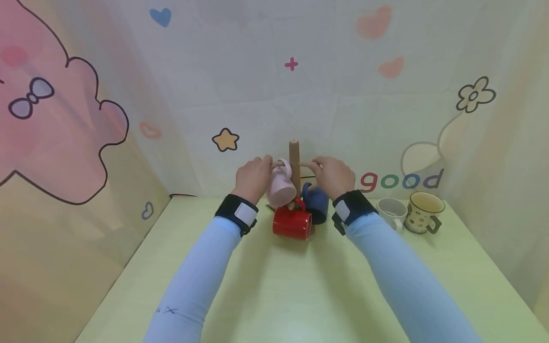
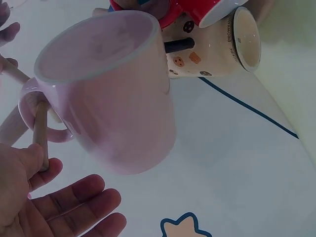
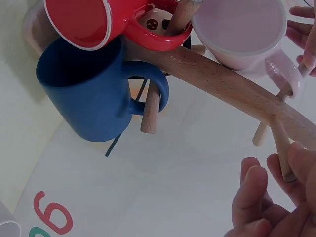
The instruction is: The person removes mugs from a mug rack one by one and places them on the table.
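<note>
A wooden mug tree (image 1: 294, 155) stands at the back of the table. My left hand (image 1: 254, 177) pinches the end of its upper left peg (image 2: 41, 131) between thumb and finger, the other fingers spread. From that peg a pink mug (image 1: 281, 186) hangs by its handle, tilted. On the other side my right hand (image 1: 336, 177) pinches the end of the upper right peg (image 3: 280, 143), which bears no mug. Lower down, a red mug (image 1: 292, 224) and a blue mug (image 3: 84, 94) hang by their handles. Behind them is a cream mug (image 2: 210, 52) with cookie prints, hidden in the head view.
At the right of the table (image 1: 283, 295) stand a white mug (image 1: 392, 210) and a cream mug with brown spots (image 1: 424, 213), side by side. Close behind the mug tree rises a printed cloth backdrop (image 1: 240, 62), with cloth sides left and right.
</note>
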{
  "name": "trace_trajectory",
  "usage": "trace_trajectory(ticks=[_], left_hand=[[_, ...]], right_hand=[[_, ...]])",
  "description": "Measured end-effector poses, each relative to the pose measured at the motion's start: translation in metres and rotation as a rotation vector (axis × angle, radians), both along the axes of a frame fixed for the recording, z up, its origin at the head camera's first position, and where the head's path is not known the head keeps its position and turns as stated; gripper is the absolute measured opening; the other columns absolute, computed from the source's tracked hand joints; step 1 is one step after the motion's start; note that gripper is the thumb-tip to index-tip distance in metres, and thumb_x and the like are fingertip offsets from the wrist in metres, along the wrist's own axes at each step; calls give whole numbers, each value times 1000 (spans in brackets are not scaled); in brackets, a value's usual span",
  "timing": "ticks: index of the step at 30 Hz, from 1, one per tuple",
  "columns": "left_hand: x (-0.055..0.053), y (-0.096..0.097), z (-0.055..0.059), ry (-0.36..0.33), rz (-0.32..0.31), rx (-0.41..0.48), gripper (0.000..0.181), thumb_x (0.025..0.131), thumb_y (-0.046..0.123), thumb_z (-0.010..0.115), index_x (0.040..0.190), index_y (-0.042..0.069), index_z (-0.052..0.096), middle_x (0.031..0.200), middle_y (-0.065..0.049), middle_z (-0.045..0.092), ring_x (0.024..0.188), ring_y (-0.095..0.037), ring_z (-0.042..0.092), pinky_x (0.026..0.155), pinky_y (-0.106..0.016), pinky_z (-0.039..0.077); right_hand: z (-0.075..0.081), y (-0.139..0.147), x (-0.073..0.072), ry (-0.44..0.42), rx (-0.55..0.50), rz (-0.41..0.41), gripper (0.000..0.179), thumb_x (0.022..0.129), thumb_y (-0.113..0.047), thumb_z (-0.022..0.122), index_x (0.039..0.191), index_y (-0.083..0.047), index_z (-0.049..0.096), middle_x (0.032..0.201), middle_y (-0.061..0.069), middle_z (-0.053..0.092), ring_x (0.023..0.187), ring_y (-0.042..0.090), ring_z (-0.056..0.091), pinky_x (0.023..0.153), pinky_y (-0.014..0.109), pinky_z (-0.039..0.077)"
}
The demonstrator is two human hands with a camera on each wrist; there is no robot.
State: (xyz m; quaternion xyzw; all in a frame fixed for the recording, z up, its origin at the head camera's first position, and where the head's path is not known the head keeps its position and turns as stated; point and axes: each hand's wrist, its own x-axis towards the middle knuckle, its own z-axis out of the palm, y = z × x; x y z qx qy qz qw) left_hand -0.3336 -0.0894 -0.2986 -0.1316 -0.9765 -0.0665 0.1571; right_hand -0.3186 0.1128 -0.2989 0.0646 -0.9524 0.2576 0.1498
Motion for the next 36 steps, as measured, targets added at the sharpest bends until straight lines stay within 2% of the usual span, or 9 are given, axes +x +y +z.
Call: trace_trajectory(ticks=[5,16,21,28,32,36], left_hand=[[3,-1,0,3,-1,-7,27,103,27,55,124,9,56,100,-12,63,87,-24,61,76,-39,58],[4,1,-1,-5,7,15,29,103,29,55,125,9,57,103,-12,63,89,-25,61,78,-40,58],[3,-1,-1,-16,9,29,28,104,31,54,123,10,57,100,-11,62,87,-25,61,75,-41,58],[5,-4,-1,-50,21,62,36,103,36,53,129,11,57,104,-11,62,88,-24,61,77,-41,57],[7,-11,-4,-81,51,90,45,104,43,49,133,10,55,108,-12,63,89,-25,62,76,-42,57],[10,-21,-9,-117,82,153,54,103,49,46,136,7,52,115,-15,63,95,-29,63,81,-46,55]], right_hand=[[1,-1,-2,-20,-19,-14,38,103,-38,52,128,-11,66,111,13,70,88,32,63,70,44,53],[-1,0,-5,-28,-31,-23,40,104,-37,51,133,-12,63,119,14,68,98,35,64,76,48,53],[-3,0,-6,-18,2,-19,40,104,-37,51,135,-13,61,119,14,69,98,34,65,75,46,54],[1,5,-1,-18,85,16,42,105,-32,51,141,-10,55,122,17,67,101,36,66,76,48,55],[0,9,7,-80,126,8,51,104,-31,52,148,-6,43,127,23,61,104,40,63,81,52,55],[-5,15,20,-176,149,-5,63,102,-40,51,150,-2,37,137,28,52,119,45,54,90,58,50]])
